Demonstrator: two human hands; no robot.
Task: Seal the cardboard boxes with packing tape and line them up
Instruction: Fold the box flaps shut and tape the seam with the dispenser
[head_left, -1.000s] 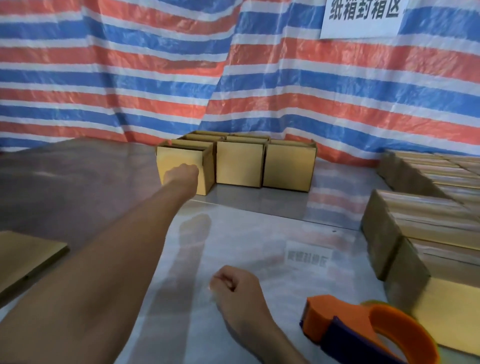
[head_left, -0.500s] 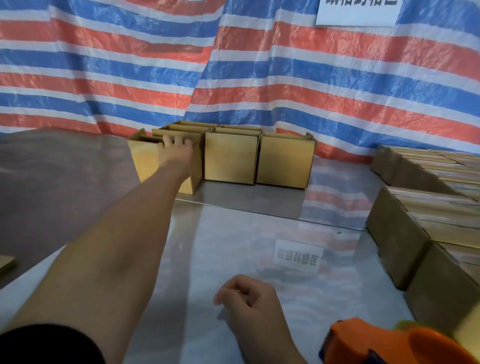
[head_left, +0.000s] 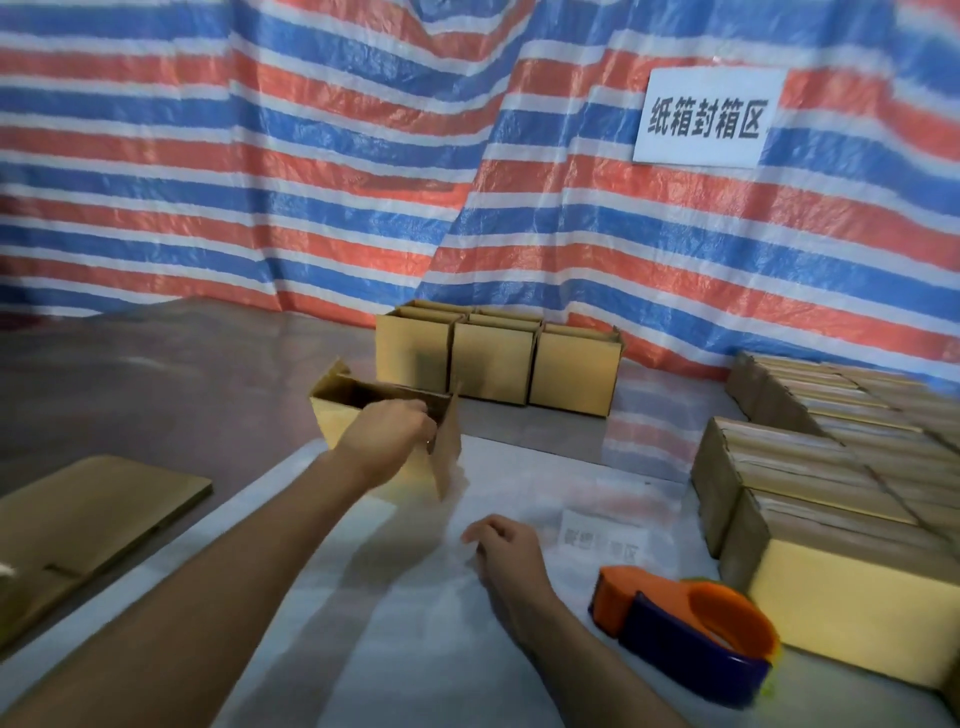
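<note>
Mid-frame, L hand (head_left: 387, 441) grips open box (head_left: 332, 413) rim w/ curled fingers. R hand (head_left: 506, 551) rests on desk (head_left: 405, 639), fingers loosely curled, empty. Tape gun (head_left: 675, 623) lower right.

Open brown box (head_left: 337, 415) tilted, flaps up, near unsealed boxes (head_left: 493, 358)

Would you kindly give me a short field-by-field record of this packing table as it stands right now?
left hand: grips the open box by its near rim
right hand: rests on the table, loosely curled, empty
tape dispenser: lies on the table right of the right hand, untouched
back boxes: open-topped, side by side against the tarp
closed boxes: in rows along the right edge
flat cardboard: lies at the left
</note>
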